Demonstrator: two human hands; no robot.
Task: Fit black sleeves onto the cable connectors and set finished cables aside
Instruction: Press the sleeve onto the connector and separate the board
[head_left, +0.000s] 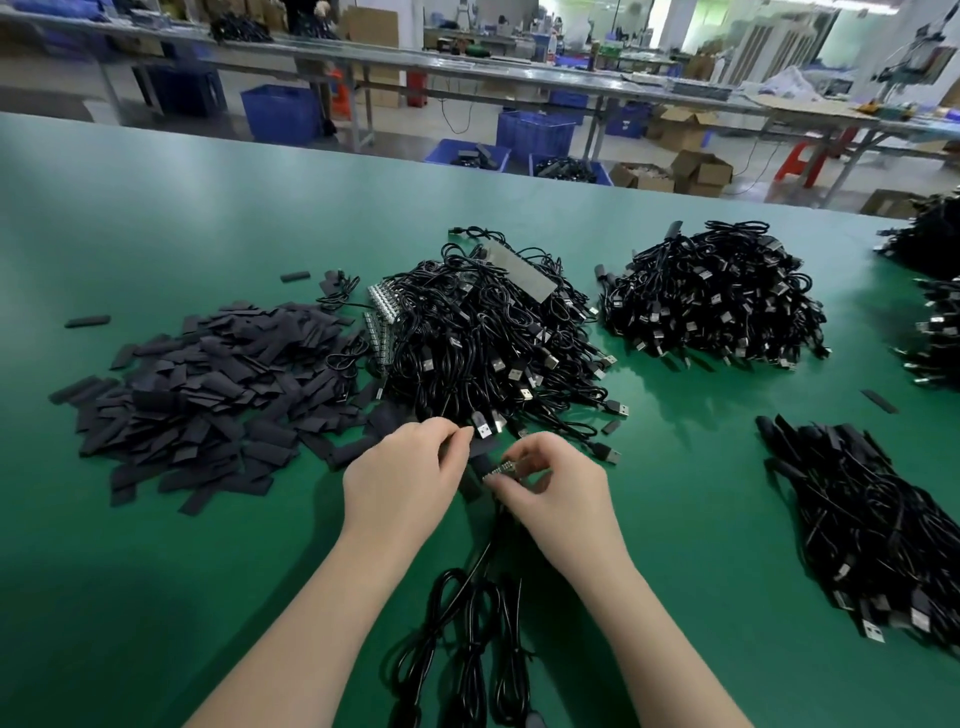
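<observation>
My left hand (402, 475) pinches a black sleeve (480, 467) at the near edge of the big cable heap (488, 332). Just right of it, my right hand (558, 486) pinches a small connector board (503, 469) with its end at the sleeve's mouth. How far the board sits inside the sleeve is hidden by my fingers. Black cables (467, 644) run from my hands down to the table's near edge in loops. A flat pile of loose black sleeves (208, 395) lies on the green table (156, 571) to the left.
A second cable heap (711, 301) sits at centre right. A row of sleeved cables (872, 530) lies at the right, more heaps (935, 291) at the far right edge. Stray sleeves (87, 321) dot the table. Blue crates (535, 132) and workbenches stand beyond.
</observation>
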